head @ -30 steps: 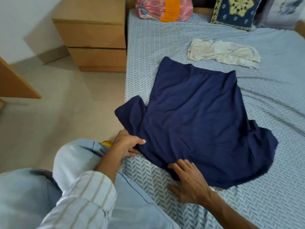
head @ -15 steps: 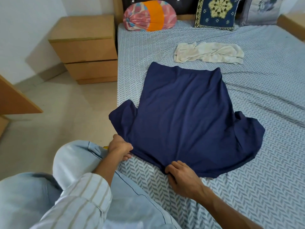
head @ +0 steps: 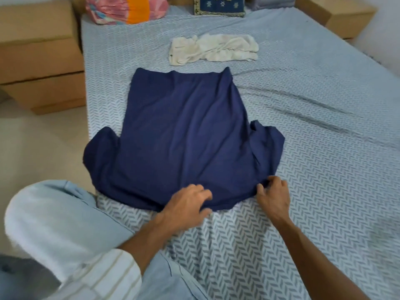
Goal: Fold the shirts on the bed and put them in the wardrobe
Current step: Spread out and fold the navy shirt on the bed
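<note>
A navy blue shirt lies spread flat on the bed, its sleeves out to both sides and its collar end nearest me. My left hand rests on the shirt's near edge at the middle, fingers curled over the cloth. My right hand pinches the near edge by the right shoulder. A crumpled cream shirt lies farther up the bed, apart from the blue one.
A wooden bedside cabinet stands left of the bed, another at the far right. Pillows line the head of the bed. My knee in light trousers is at the bed's near left corner.
My left hand has moved from the left sleeve to the middle of the near edge. My right hand has shifted right to the right shoulder. The view has swung to the right.
</note>
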